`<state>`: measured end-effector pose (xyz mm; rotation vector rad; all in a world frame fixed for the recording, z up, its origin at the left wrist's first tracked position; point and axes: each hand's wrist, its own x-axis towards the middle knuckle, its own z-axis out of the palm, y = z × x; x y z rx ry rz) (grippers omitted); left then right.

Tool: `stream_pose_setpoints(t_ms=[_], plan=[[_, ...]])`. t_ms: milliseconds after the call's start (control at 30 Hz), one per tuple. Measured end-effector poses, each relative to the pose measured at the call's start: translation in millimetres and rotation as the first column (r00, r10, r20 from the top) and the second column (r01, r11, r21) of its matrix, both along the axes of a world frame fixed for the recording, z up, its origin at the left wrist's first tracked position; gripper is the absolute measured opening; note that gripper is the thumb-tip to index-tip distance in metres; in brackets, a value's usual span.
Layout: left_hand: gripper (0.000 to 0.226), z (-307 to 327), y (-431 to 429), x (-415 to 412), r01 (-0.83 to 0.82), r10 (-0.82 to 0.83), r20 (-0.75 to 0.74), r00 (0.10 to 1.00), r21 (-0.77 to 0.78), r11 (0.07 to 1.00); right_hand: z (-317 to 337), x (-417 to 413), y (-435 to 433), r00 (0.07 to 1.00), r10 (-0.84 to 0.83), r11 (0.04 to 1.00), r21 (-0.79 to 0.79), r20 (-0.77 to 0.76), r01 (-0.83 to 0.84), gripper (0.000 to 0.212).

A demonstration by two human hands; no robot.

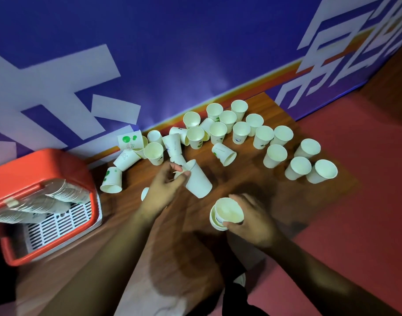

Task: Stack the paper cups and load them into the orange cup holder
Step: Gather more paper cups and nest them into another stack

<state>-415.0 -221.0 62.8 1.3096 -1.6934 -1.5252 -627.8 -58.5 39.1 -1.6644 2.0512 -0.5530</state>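
Hands work at centre of frame. Left hand [165, 185] pinches single white paper cup [197, 179] near its upper end, tilted, prob. to carry it over to stack. Right hand [252, 217] wraps fingers round short nested stack of white paper cups [226, 213], mouth up, ready to receive next one. Loose cups [241, 131] scattered on brown wooden table [252, 179], upper centre and right. Orange plastic cup holder [35, 165] at lower left, w/ stacked cups [65, 192] lying inside.

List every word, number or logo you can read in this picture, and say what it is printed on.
No text can be read here.
Blue wall banner: big white strokes, cropped, not readable as words.
Tipped paper cup: green print with faint marks, too blurred.
Stacked cups in the right hand: small blue mark, too small.
Orange cup holder: no lettering visible.
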Motion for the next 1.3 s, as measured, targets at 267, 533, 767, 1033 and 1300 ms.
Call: stream_pose_setpoints(t_ms=[267,533,767,1033,1300], plan=[[0.048,-2.5,40.9,-3.9,0.131,-0.126,-0.106,0.986,0.045,0.990,-41.3,11.4,1.9,0.978,-0.075,0.969,0.247,0.192,0.026,0.097],[0.063,-30.7,70.0,-24.4,0.346,-0.337,0.103,0.936,-0.081,0.935,-59.7,-38.5,27.7,0.938,-0.137,0.945,0.327,0.319,0.027,0.095],[0.082,-60.7,78.3,-42.4,0.510,-0.422,0.418,0.805,-0.123,0.851,-73.6,-19.6,23.5,0.793,-0.139,0.964,0.264,0.593,-0.028,0.077],[0.092,-74.3,78.0,-28.9,0.454,-0.468,0.151,0.871,0.114,0.883,-82.6,-6.2,5.0,0.771,-0.207,0.951,0.309,0.602,0.014,0.063],[0.081,-50.4,69.1,26.3,-0.021,0.036,-0.054,0.998,0.255,0.967,-19.9,48.9,-37.8,0.600,-0.294,0.917,0.397,0.744,-0.044,0.030]])
